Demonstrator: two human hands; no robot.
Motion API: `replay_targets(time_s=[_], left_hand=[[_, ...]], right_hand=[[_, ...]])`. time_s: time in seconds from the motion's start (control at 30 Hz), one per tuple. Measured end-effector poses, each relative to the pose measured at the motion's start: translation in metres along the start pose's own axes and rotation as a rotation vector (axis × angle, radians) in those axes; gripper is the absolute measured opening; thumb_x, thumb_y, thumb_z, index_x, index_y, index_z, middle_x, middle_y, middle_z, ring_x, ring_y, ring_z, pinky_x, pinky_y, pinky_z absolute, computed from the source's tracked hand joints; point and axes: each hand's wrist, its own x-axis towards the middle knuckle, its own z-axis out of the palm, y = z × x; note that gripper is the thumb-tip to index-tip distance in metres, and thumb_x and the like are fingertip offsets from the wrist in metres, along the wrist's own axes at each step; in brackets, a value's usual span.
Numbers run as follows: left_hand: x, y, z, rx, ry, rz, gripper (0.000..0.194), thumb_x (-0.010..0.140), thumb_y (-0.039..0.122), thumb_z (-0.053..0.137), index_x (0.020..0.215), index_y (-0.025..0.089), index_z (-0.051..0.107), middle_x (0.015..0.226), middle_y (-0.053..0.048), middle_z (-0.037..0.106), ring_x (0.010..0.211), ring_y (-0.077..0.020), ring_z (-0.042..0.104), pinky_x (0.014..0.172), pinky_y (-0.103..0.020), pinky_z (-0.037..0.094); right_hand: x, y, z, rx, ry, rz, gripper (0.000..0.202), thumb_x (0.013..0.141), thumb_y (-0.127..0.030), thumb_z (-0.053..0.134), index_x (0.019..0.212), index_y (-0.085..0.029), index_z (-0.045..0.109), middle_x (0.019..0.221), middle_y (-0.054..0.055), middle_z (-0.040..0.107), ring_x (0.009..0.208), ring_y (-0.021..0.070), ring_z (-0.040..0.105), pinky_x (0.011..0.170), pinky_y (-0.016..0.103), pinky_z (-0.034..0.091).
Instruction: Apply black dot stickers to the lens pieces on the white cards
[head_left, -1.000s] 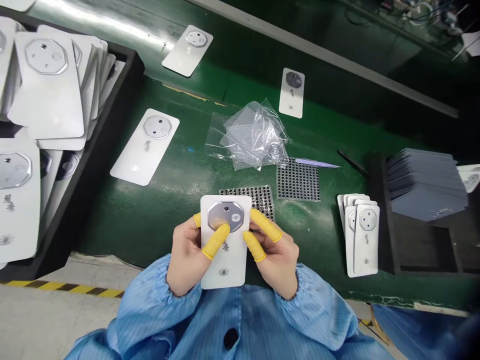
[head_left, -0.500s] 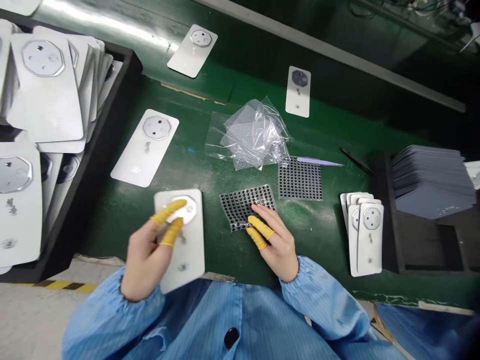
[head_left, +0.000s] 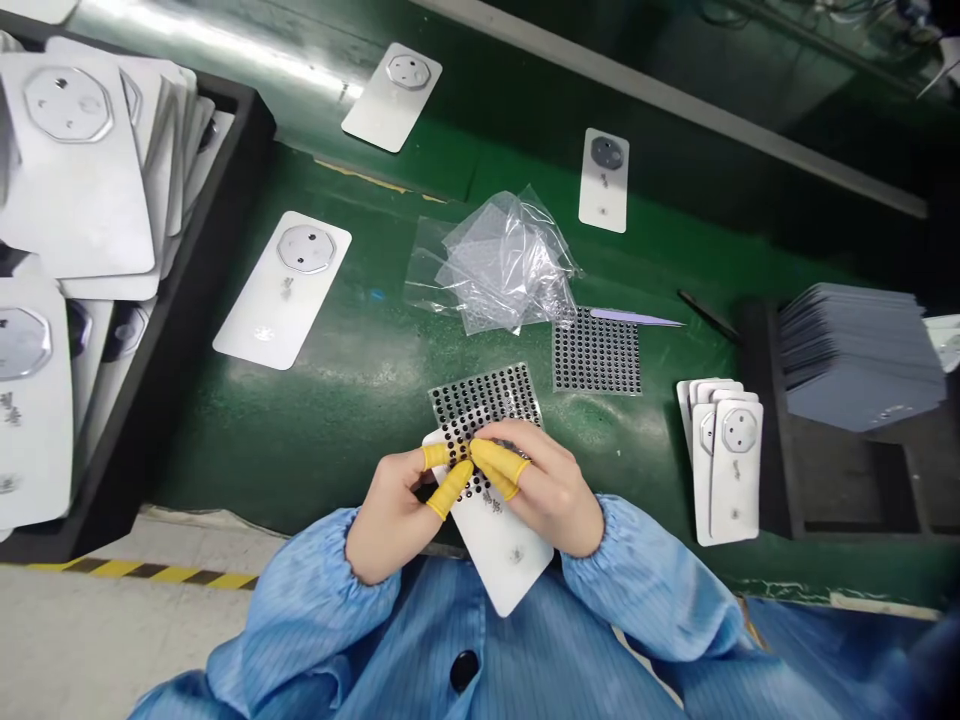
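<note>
My left hand point(head_left: 394, 515) and my right hand point(head_left: 551, 490), both with yellow finger cots, meet near the table's front edge. Their fingertips close together on a clear sheet of black dots point(head_left: 484, 395), which looks like an adhesive dot sheet. Beneath the sheet and hands, a white phone back cover point(head_left: 501, 545) lies tilted, its lower end towards my body. Its camera end is hidden by the sheet and fingers. Whether a single dot is pinched between the fingertips cannot be made out.
A second dot sheet point(head_left: 596, 355) carries purple tweezers point(head_left: 637, 317), beside crumpled clear bags point(head_left: 502, 260). A loose cover point(head_left: 283, 290) lies left, near a black tray point(head_left: 225, 200) of covers. Stacked covers point(head_left: 735, 470) and a tray of grey sheets point(head_left: 862, 350) stand right.
My left hand has moved right to meet my right hand. The white cover has shifted right with it, turned, and now lies under the dot sheet.
</note>
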Motion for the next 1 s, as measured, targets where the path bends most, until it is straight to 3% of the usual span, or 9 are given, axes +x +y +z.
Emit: replay_targets(time_s=[0.2,0.33,0.47,0.6,0.73,0.8,0.87,0.9,1.0], left_hand=[[0.0,-0.003,0.002,0.007,0.002,-0.048,0.012,0.074,0.02,0.071,0.083,0.015,0.076,0.073,-0.004,0.074,0.064,-0.0192,0.068,0.059,-0.026,0.056],[0.001,-0.007,0.0,0.236,0.039,0.03,0.008,0.074,0.018,0.067,0.073,0.014,0.074,0.06,-0.003,0.069,0.053,-0.0165,0.062,0.049,-0.024,0.05],[0.006,-0.005,-0.007,0.434,0.013,0.148,0.013,0.078,0.023,0.064,0.072,0.015,0.074,0.059,-0.003,0.069,0.05,-0.0156,0.061,0.049,-0.024,0.051],[0.01,-0.002,-0.03,0.319,-0.038,0.136,0.016,0.076,0.022,0.069,0.09,0.015,0.072,0.083,-0.008,0.076,0.076,-0.0224,0.072,0.07,-0.03,0.059],[0.0,0.007,-0.065,0.144,0.304,0.104,0.038,0.075,0.022,0.073,0.111,0.018,0.061,0.094,-0.009,0.074,0.081,-0.0223,0.073,0.07,-0.028,0.06],[-0.01,0.016,-0.073,0.054,0.434,0.125,0.072,0.074,0.02,0.075,0.137,0.025,0.039,0.096,-0.005,0.074,0.082,-0.0215,0.073,0.07,-0.029,0.061],[-0.017,0.027,-0.069,-0.037,0.467,0.119,0.094,0.077,0.02,0.074,0.148,0.031,0.014,0.092,-0.002,0.076,0.077,-0.0211,0.074,0.069,-0.031,0.062],[-0.019,0.032,-0.063,-0.072,0.459,0.102,0.092,0.078,0.021,0.073,0.148,0.03,0.014,0.087,-0.002,0.077,0.073,-0.0212,0.074,0.067,-0.032,0.063],[-0.017,0.043,-0.036,-0.075,0.377,0.076,0.048,0.076,0.022,0.074,0.122,0.02,0.058,0.073,-0.002,0.077,0.061,-0.0206,0.073,0.056,-0.027,0.062]], right_hand=[[-0.003,0.009,-0.003,-0.149,-0.082,-0.134,0.027,0.094,-0.01,0.038,0.111,-0.01,0.059,0.103,0.014,0.07,0.096,0.0198,0.068,0.086,0.036,0.061],[-0.008,0.017,0.01,-0.136,-0.036,-0.205,0.025,0.092,-0.011,0.043,0.111,-0.008,0.059,0.102,0.016,0.07,0.097,0.0217,0.067,0.083,0.038,0.061],[-0.004,0.019,0.024,0.117,0.069,0.072,0.015,0.09,-0.016,0.054,0.103,-0.015,0.061,0.097,0.01,0.067,0.091,0.0156,0.065,0.077,0.03,0.058],[-0.001,0.02,0.028,0.257,0.137,0.335,0.008,0.089,-0.016,0.056,0.092,-0.017,0.063,0.094,0.006,0.065,0.087,0.0132,0.064,0.078,0.028,0.056],[-0.006,0.021,0.024,0.113,0.189,0.245,0.015,0.088,-0.013,0.057,0.1,-0.018,0.064,0.098,0.008,0.067,0.091,0.0159,0.065,0.082,0.032,0.056],[-0.005,0.017,0.018,0.023,0.226,0.162,0.023,0.086,-0.011,0.059,0.107,-0.02,0.064,0.1,0.008,0.068,0.091,0.0174,0.066,0.08,0.034,0.057],[0.001,0.007,0.009,-0.047,0.28,0.09,0.03,0.084,-0.008,0.062,0.11,-0.022,0.064,0.097,0.007,0.069,0.086,0.0178,0.067,0.074,0.032,0.057],[0.006,0.0,0.005,-0.072,0.303,0.068,0.033,0.083,-0.008,0.063,0.111,-0.023,0.064,0.095,0.006,0.07,0.084,0.0176,0.067,0.072,0.031,0.058],[0.022,-0.022,-0.008,-0.097,0.268,0.051,0.04,0.084,-0.011,0.063,0.12,-0.026,0.06,0.096,0.004,0.071,0.084,0.0183,0.068,0.07,0.032,0.059]])
